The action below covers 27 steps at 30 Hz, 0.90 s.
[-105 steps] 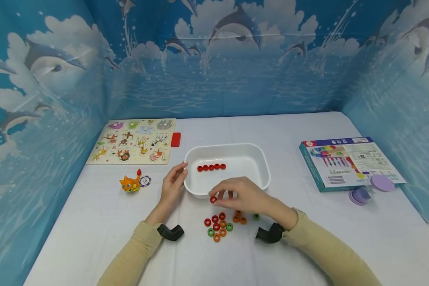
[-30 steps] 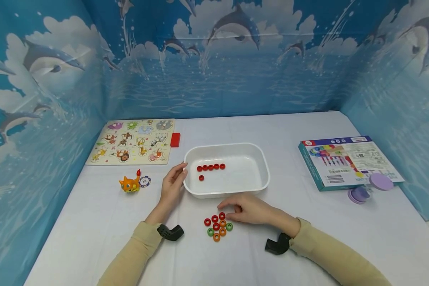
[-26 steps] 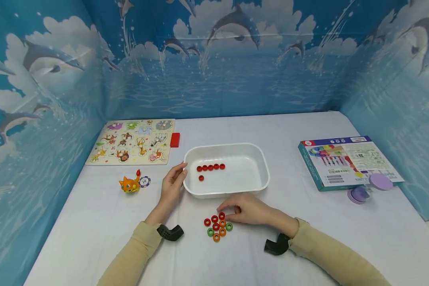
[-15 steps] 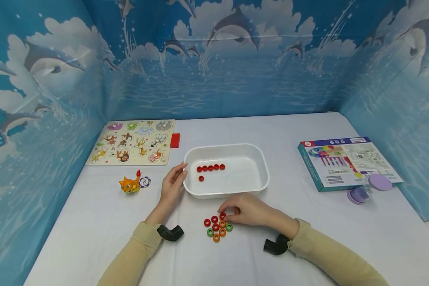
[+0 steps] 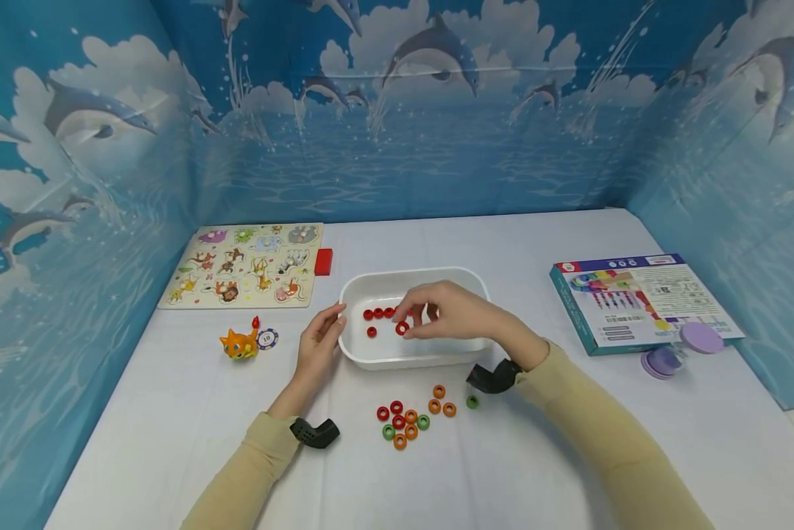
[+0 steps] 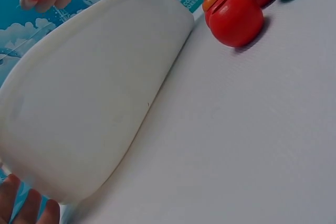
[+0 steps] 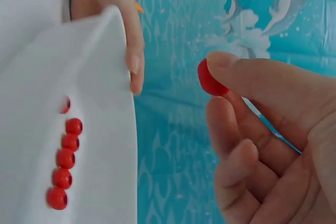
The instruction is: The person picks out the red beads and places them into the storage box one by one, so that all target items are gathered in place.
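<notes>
My right hand (image 5: 455, 311) pinches a red bead (image 5: 402, 328) between thumb and fingers above the white tray (image 5: 413, 362). In the right wrist view that held bead (image 7: 211, 78) shows between the fingertips. On the tray floor lies a row of red beads (image 5: 379, 313), partly hidden by the right hand, and a single red bead (image 5: 371, 332) in front of it. My left hand (image 5: 320, 340) rests against the tray's left end, its fingers touching the rim. In front of the tray, a cluster holds red beads (image 5: 383, 414), orange beads (image 5: 399, 442) and green beads (image 5: 423, 422).
Three orange beads (image 5: 434, 406) and a green bead (image 5: 472, 402) sit right of the cluster. An animal puzzle board (image 5: 244, 265), red block (image 5: 324, 262), orange cat figure (image 5: 239, 344) and round chip (image 5: 267, 338) lie left. A box (image 5: 642, 302) and purple lids (image 5: 701, 338) lie right.
The right hand has taken a red bead from the top of the cluster and carried it up over the tray. Orange and green beads behind the hand are uncovered. The left hand has stayed put.
</notes>
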Tool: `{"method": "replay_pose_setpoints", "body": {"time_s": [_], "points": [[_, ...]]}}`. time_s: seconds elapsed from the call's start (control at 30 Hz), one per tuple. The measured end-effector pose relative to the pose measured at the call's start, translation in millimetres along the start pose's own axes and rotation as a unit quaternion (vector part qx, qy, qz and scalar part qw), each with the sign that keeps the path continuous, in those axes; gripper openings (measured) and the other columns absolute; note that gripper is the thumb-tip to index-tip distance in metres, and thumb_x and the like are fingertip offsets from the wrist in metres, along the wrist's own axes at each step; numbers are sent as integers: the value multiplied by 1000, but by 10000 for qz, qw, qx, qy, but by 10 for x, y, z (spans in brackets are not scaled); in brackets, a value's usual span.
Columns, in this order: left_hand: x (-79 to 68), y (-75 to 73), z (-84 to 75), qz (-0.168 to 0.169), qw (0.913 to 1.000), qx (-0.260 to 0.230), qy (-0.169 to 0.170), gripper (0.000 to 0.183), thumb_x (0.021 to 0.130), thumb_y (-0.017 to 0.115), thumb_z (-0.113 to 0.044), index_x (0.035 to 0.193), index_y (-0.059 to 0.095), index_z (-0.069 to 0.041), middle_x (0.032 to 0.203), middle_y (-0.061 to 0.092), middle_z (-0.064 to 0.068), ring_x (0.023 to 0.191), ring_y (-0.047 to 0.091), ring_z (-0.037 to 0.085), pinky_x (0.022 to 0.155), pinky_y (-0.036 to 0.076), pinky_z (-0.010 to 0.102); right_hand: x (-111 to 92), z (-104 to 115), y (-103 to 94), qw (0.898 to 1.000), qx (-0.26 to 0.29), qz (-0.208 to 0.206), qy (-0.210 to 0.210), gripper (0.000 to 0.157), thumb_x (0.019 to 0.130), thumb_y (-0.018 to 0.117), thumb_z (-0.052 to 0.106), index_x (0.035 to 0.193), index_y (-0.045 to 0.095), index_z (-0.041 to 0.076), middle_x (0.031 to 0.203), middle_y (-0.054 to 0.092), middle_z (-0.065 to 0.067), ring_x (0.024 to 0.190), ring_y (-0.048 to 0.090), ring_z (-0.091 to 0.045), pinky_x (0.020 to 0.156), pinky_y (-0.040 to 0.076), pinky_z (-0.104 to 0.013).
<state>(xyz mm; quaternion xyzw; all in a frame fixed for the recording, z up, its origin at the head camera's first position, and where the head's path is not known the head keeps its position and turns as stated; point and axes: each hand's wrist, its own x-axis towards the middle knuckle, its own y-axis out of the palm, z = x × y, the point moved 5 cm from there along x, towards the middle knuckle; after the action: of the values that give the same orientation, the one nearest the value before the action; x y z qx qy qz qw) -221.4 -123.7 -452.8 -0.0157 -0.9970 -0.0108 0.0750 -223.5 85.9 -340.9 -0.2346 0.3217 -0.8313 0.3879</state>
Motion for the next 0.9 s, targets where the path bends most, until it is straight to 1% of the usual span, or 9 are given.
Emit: {"method": "replay_pose_setpoints", "body": {"time_s": [0.07, 0.17, 0.23, 0.3, 0.4, 0.53, 0.67, 0.77, 0.9], "points": [[6, -12, 31, 0, 10000, -58, -16, 32, 92, 50, -15, 121, 51, -2, 135, 41, 6, 122, 38, 15, 93, 41, 22, 151, -62, -44, 9998, 119, 96, 122, 22, 78, 70, 22, 98, 64, 19, 89, 61, 7, 73, 55, -6, 61, 51, -26], [22, -30, 96, -13, 9999, -126, 6, 33, 91, 52, -19, 120, 52, -5, 134, 42, 3, 122, 39, 13, 92, 41, 22, 368, -200, -35, 9975, 433, 353, 439, 24, 77, 70, 20, 99, 64, 13, 88, 62, 6, 76, 57, -10, 63, 53, -27], [26, -33, 110, -12, 9999, -127, 69, 34, 90, 53, -23, 120, 53, -6, 133, 43, 2, 121, 40, 13, 92, 42, 23, 493, -311, 2, 9945, 643, 512, 651, 25, 77, 70, 18, 100, 64, 9, 89, 62, 5, 76, 58, -12, 62, 54, -29], [29, -32, 112, 2, 9998, -130, 148, 36, 90, 53, -25, 120, 52, -6, 133, 43, 2, 120, 41, 13, 92, 42, 24, 593, -433, 58, 9906, 844, 670, 847, 27, 77, 70, 16, 101, 63, 6, 91, 62, 3, 75, 59, -14, 61, 54, -34], [31, -30, 109, 36, 9997, -119, 218, 38, 90, 53, -26, 121, 51, -4, 133, 43, 3, 121, 41, 14, 92, 42, 24, 699, -618, 155, 9857, 974, 892, 1048, 27, 76, 70, 13, 101, 64, 6, 94, 63, 2, 74, 60, -15, 63, 54, -39], [36, -27, 117, 68, 9998, -113, 167, 37, 91, 52, -23, 122, 50, -3, 134, 41, 3, 121, 40, 14, 91, 43, 23, 755, -823, 284, 9785, 1001, 1159, 1384, 25, 74, 72, 11, 99, 65, 10, 92, 64, 1, 70, 61, -17, 62, 54, -35], [39, -29, 111, 86, 9999, -113, 76, 34, 92, 50, -16, 123, 49, -2, 136, 39, 5, 121, 39, 15, 92, 42, 24, 757, -928, 382, 9700, 1014, 1385, 1720, 22, 73, 73, 11, 94, 66, 11, 87, 66, 2, 63, 59, -20, 57, 53, -32], [23, -20, 54, 70, 9999, -61, 52, 33, 92, 49, -12, 122, 48, 1, 136, 39, 8, 122, 39, 17, 91, 43, 24, 753, -950, 427, 9683, 938, 1483, 1779, 20, 73, 74, 12, 91, 66, 12, 83, 66, 2, 58, 56, -20, 53, 52, -31], [-16, 10, -58, 37, 10000, 33, 20, 32, 93, 48, -12, 122, 48, 3, 136, 39, 10, 122, 40, 18, 91, 42, 23, 750, -959, 457, 9696, 746, 1524, 1762, 19, 72, 74, 11, 90, 67, 12, 82, 66, 3, 59, 57, -16, 51, 52, -28]]}}
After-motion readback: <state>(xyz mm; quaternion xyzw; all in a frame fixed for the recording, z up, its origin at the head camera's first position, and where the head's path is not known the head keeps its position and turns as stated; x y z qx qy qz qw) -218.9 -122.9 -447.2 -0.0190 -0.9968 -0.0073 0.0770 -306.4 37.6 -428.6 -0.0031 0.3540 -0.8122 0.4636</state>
